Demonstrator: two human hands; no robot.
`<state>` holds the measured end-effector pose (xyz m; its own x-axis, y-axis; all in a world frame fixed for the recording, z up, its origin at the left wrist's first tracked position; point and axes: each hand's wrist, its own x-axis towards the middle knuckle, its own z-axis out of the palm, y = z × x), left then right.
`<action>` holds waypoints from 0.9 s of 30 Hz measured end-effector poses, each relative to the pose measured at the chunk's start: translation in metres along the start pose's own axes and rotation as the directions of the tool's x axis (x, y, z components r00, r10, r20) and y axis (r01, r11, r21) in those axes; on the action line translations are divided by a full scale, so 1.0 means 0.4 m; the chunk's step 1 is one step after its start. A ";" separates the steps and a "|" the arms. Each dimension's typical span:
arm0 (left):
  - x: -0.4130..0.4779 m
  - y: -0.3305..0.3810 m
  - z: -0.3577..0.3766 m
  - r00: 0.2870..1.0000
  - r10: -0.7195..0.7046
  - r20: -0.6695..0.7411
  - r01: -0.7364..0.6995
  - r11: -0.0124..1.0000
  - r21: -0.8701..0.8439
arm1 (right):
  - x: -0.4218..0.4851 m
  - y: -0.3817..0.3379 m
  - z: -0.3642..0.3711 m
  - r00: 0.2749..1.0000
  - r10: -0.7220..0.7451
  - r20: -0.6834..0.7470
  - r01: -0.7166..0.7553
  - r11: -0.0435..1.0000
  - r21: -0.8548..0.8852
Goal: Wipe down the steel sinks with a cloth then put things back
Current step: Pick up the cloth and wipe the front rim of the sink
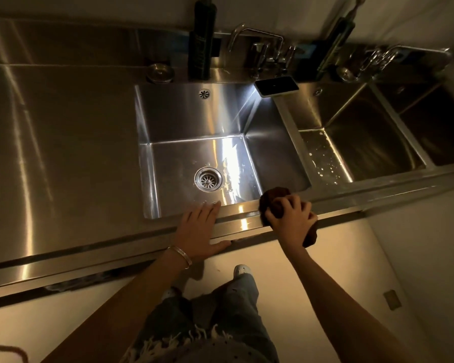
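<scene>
My right hand (291,218) clenched the brown cloth (274,199), fingers curled round the wad, pressing it onto the front rim at the five o'clock corner of the sink (194,111). My left hand (202,229) lay flat at six o'clock from the drain (208,178), fingers straight and spread, tips just over the basin's edge.

I see a chrome faucet (258,55) at the back. Just in front of it lies a dark flat device (276,85).
</scene>
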<state>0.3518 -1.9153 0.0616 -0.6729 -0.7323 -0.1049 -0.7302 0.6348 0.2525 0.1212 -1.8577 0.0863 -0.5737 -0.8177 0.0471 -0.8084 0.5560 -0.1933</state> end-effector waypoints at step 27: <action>0.323 0.377 0.057 0.990 -0.130 -0.051 0.129 0.991 -0.022 | 0.503 0.229 -0.048 0.932 -0.300 0.206 0.311 0.950 -0.026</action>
<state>0.1521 -1.9085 0.0641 -0.5657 -0.8199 -0.0879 -0.8079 0.5298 0.2582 -0.0707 -1.9684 0.0971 -0.2651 -0.9590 -0.1003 -0.9500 0.2776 -0.1434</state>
